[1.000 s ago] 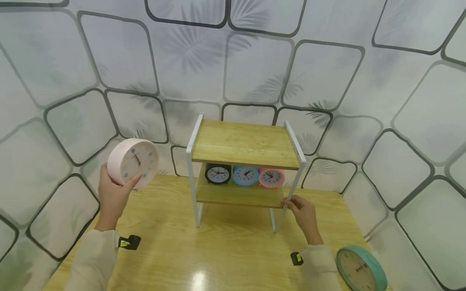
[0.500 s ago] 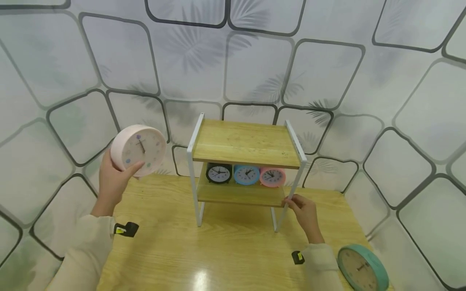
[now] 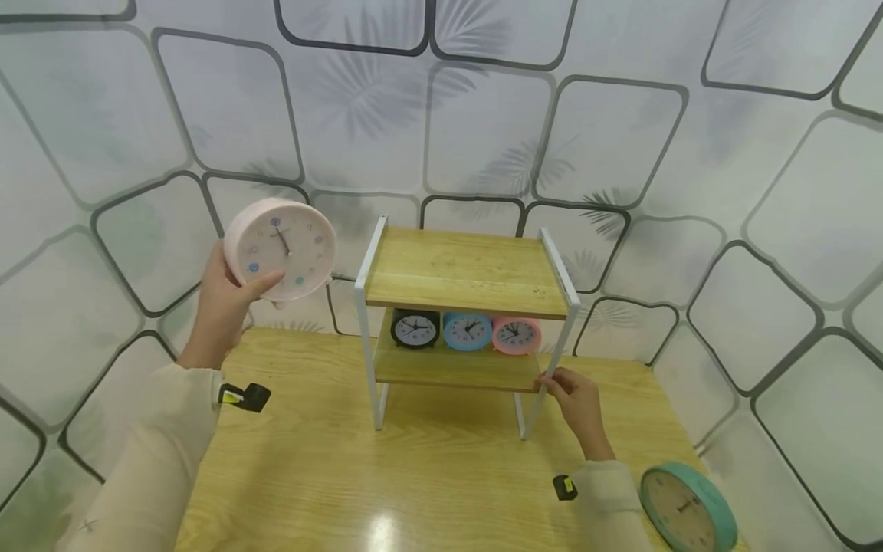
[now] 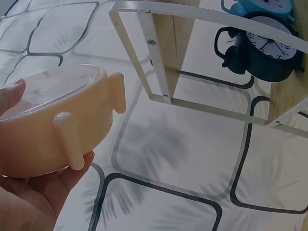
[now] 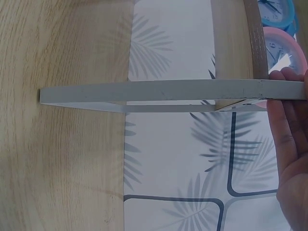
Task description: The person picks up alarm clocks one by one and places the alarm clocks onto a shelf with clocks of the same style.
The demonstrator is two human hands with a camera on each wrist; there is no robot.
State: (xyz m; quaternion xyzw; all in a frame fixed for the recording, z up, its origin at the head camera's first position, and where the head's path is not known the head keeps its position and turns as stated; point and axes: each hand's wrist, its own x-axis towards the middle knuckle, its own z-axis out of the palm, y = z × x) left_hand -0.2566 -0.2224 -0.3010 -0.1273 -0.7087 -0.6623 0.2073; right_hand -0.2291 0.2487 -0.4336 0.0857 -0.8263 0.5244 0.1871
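Observation:
My left hand [image 3: 219,310] holds a round pale pink alarm clock [image 3: 303,247] in the air, left of a small two-tier shelf [image 3: 469,272]. Its thumb lies over the clock's face; the other fingers are behind and under the body. Two stubby feet of this clock [image 4: 70,139] show in the left wrist view. My right hand [image 3: 578,402] pinches the white front right post [image 5: 159,91] of the shelf, level with its lower board. On that board stand a black clock [image 3: 415,330], a blue clock [image 3: 467,333] and a pink clock [image 3: 517,336], side by side.
A teal clock [image 3: 690,506] sits at the lower right, beside my right sleeve. The shelf stands on a light wood table [image 3: 310,460]. Patterned fabric walls [image 3: 366,138] close in the back and both sides.
The left hand has lifted the pale pink clock and moved it right, closer to the shelf. My right hand stays on the post, and the shelf with its clocks keeps its place.

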